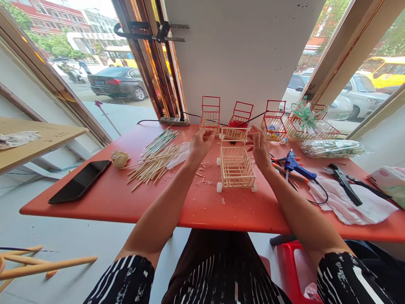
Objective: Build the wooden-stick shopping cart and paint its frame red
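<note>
Pale wooden-stick toy shopping cart (238, 169) stands on the worktop (202, 209), its handle (234, 128) between the half-spread left grip (202, 144) and spread right grip (260, 147), seemingly light and stiff but fragile at the joints, so best held by its basket sides (222, 169)

Red bench (202, 217) before white wall panel (240, 55); left window (95, 55), right window (370, 78), bright daylight through both; shiny brown frame (153, 63); pale floor (85, 245); wooden side table (60, 131) left; red plastic stool (287, 268) below
</note>
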Motion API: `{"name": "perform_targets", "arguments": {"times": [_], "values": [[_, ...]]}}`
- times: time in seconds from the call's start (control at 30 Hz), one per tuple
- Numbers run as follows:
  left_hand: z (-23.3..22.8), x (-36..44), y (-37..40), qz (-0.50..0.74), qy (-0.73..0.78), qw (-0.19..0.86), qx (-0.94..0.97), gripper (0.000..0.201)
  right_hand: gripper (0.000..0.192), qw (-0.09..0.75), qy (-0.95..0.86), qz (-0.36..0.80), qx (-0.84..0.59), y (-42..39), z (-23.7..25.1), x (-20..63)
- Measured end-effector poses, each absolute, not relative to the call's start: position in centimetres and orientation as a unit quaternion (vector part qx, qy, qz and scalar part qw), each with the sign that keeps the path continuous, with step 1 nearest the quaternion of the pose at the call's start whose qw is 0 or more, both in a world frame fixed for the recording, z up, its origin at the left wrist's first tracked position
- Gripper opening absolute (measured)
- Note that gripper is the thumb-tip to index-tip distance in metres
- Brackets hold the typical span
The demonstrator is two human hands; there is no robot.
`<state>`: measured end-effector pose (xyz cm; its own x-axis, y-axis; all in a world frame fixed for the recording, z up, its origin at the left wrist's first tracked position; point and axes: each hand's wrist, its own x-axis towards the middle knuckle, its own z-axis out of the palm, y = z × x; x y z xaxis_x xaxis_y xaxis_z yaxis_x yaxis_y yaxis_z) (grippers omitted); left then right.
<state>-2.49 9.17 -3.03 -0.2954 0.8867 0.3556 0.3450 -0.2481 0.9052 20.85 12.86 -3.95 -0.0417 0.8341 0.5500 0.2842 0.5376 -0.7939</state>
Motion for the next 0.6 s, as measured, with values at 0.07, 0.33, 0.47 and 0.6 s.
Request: {"name": "perform_targets", "arguments": {"times": [0.07, 0.33, 0.47, 0.6], "values": [[-2.8, -2.6, 8.8, 0.524, 0.585, 0.281, 0.551, 0.019, 0.082, 0.561, -0.673, 0.250, -0.412, 13.0, -3.9, 20.9], [-2.8, -2.7, 7.8, 0.453, 0.548, 0.405, 0.574, 0.024, 0.087, 0.550, -0.663, 0.264, -0.434, 13.6, -3.9, 21.3], [-2.8, -2.4, 7.6, 0.441, 0.549, 0.406, 0.582, 0.036, 0.087, 0.524, -0.667, 0.283, -0.447, 13.8, -3.8, 21.7], [-2.8, -1.7, 7.6, 0.450, 0.569, 0.381, 0.574, 0.037, 0.087, 0.536, -0.659, 0.282, -0.446, 13.9, -3.6, 21.9]]}}
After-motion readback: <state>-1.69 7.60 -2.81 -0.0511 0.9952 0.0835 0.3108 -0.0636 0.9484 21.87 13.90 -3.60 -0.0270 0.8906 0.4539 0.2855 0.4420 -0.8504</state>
